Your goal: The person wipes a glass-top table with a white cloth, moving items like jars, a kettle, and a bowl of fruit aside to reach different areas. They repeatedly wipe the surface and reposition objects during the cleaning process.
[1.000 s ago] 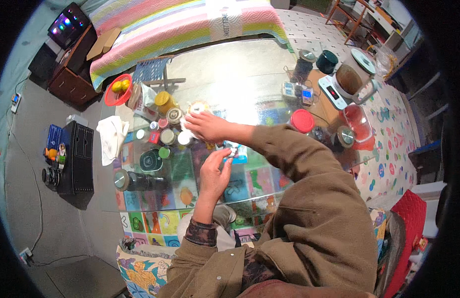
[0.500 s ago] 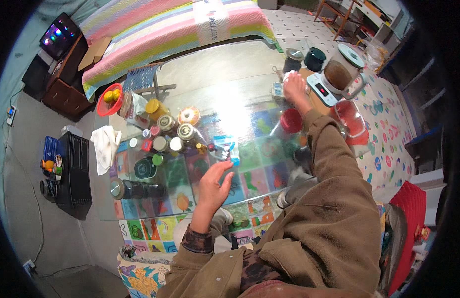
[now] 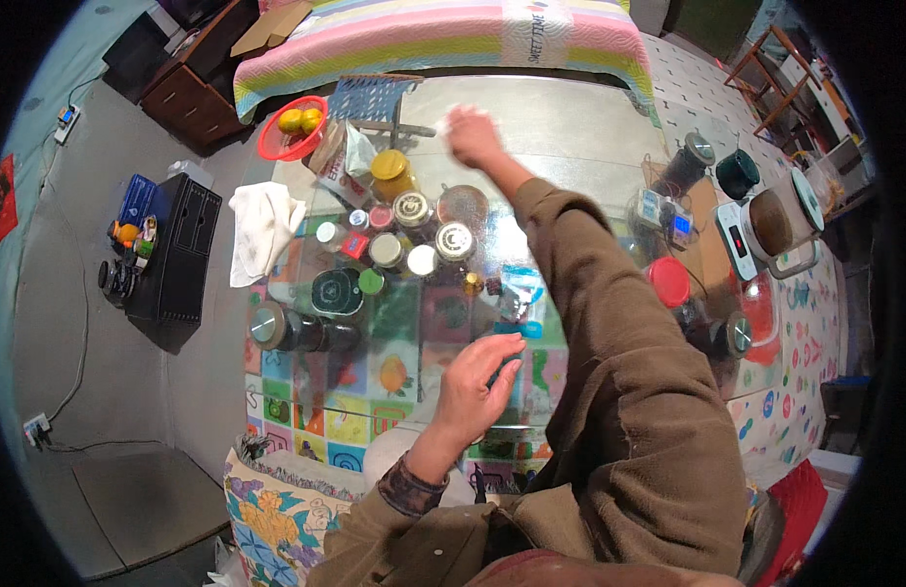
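My right hand (image 3: 475,139) is stretched over the far part of the glass table (image 3: 570,127), blurred by motion. Its fingers are closed around a small white wad, mostly hidden by the hand. Close to the near table edge hovers my left hand (image 3: 473,389), thumb apart from loosely curved fingers, holding nothing. Just beyond its fingertips lies a blue and white packet (image 3: 520,301). Left of my right forearm stands a cluster of lidded jars, among them a yellow-lidded jar (image 3: 392,174) and a white-lidded jar (image 3: 455,241).
At the far left are a red basket (image 3: 277,147) with yellow fruit and a white cloth (image 3: 263,230). A dark jar (image 3: 270,325) lies on its side. To the right stand a red-lidded jar (image 3: 667,282), a small scale (image 3: 737,245) and a glass kettle (image 3: 778,220).
My right hand has swung left, away from the kettle and scale to the far middle of the table. My left hand keeps nearly its place by the packet. The view has turned right.
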`<action>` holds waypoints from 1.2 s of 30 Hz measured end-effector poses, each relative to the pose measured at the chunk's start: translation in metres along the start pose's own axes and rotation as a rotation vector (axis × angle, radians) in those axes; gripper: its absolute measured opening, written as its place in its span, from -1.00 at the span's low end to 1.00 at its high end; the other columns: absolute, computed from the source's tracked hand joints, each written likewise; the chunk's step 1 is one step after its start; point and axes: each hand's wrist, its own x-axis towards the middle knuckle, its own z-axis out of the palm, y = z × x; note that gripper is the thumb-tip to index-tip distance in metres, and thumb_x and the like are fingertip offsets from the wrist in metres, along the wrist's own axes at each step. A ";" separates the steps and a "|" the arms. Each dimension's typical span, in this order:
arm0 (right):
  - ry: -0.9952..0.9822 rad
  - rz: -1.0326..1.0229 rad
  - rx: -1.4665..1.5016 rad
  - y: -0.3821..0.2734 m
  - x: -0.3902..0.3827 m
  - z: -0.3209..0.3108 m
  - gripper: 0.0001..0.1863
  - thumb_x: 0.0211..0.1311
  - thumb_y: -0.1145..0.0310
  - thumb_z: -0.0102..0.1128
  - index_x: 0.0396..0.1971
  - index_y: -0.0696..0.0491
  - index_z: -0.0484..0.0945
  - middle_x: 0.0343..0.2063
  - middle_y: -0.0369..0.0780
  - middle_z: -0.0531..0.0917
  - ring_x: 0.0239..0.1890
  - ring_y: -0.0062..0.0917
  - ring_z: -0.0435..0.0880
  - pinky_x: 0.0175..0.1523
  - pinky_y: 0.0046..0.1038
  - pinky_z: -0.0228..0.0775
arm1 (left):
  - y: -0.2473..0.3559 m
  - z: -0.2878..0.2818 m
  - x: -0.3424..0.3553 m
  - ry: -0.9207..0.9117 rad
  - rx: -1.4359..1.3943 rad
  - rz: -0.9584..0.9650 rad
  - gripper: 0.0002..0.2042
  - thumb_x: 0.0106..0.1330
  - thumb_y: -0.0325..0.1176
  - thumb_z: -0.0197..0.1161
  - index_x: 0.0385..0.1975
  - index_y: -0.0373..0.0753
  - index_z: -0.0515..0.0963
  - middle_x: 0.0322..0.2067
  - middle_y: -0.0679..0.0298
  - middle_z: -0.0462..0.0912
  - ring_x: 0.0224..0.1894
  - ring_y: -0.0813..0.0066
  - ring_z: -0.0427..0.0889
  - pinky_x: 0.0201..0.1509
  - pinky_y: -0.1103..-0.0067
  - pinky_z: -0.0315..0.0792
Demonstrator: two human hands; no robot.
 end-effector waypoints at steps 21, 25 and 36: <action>-0.173 0.485 -0.133 0.343 -0.174 -0.060 -0.47 0.43 0.10 -0.11 0.25 0.13 0.34 0.29 -0.02 0.40 0.33 -0.16 0.37 0.38 -0.14 0.22 | 0.033 -0.011 -0.010 -0.211 -0.077 -0.057 -0.73 0.24 -0.53 0.30 -0.04 -0.26 0.65 0.01 0.10 0.69 0.06 0.19 0.67 0.14 0.41 0.50; -0.178 0.627 -0.121 0.334 -0.084 -0.029 -0.57 0.28 0.18 0.01 0.06 0.08 0.55 0.06 -0.09 0.62 0.12 -0.12 0.60 0.20 -0.13 0.43 | 0.032 -0.016 -0.003 -0.231 -0.119 -0.070 -0.72 0.25 -0.52 0.31 -0.02 -0.27 0.63 0.03 0.08 0.67 0.06 0.15 0.67 0.14 0.40 0.52; 0.115 -0.416 0.276 -0.027 0.039 0.049 -0.57 0.30 0.24 0.01 0.10 0.12 0.52 0.21 -0.04 0.53 0.22 -0.08 0.52 0.28 -0.15 0.36 | 0.017 -0.017 -0.003 -0.122 -0.042 -0.145 -0.74 0.25 -0.53 0.32 -0.05 -0.29 0.64 -0.02 0.07 0.69 0.03 0.16 0.67 0.13 0.40 0.52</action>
